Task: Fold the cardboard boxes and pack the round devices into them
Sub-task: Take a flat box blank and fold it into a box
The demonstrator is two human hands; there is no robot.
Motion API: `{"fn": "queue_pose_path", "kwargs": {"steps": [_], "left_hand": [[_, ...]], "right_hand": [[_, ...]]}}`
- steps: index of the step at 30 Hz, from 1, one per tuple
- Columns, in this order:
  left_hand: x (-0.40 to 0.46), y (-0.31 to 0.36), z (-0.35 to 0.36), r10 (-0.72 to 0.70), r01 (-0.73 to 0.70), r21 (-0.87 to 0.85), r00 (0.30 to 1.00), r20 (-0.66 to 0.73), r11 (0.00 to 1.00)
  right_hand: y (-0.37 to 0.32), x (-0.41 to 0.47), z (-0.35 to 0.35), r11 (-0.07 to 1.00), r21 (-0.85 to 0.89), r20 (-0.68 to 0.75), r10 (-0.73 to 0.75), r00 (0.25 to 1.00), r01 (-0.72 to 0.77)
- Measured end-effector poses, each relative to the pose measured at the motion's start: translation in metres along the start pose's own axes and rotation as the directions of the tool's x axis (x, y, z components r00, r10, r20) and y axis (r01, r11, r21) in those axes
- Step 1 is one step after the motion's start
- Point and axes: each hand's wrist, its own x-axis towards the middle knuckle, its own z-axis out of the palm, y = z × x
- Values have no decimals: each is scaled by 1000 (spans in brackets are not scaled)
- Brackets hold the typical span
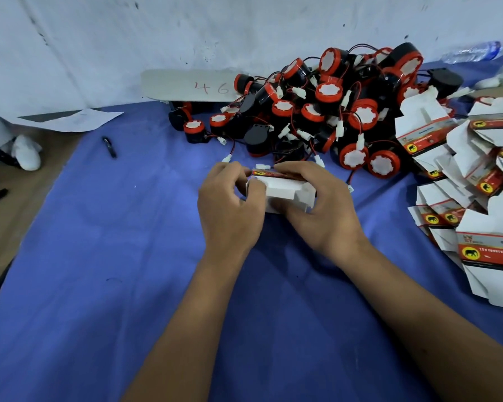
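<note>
A small white cardboard box [282,191] with a red printed side sits between both hands over the blue cloth. My left hand [228,207] grips its left end, thumb and fingers pinching a flap. My right hand [321,210] wraps the right end, fingers over the top edge. Whether a device is inside is hidden. Behind the box lies a big heap of round black-and-red devices [328,111] with red and black wires and white plugs. A pile of flat unfolded boxes [476,181] with a yellow elephant logo lies at the right.
A blue cloth [122,256] covers the table. A black pen [109,147] lies at the left. A grey board marked "46" [192,85] leans on the wall. White paper [73,118] and a white cloth bundle [26,152] sit far left. A plastic bottle [474,52] lies far right.
</note>
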Motion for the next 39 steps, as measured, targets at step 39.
{"fn": "queue_pose_path", "kwargs": {"steps": [39], "left_hand": [[-11, 0, 22, -42, 132, -370, 969, 243, 919]], "right_hand": [[11, 6, -16, 986, 127, -24, 114, 993, -110]]}}
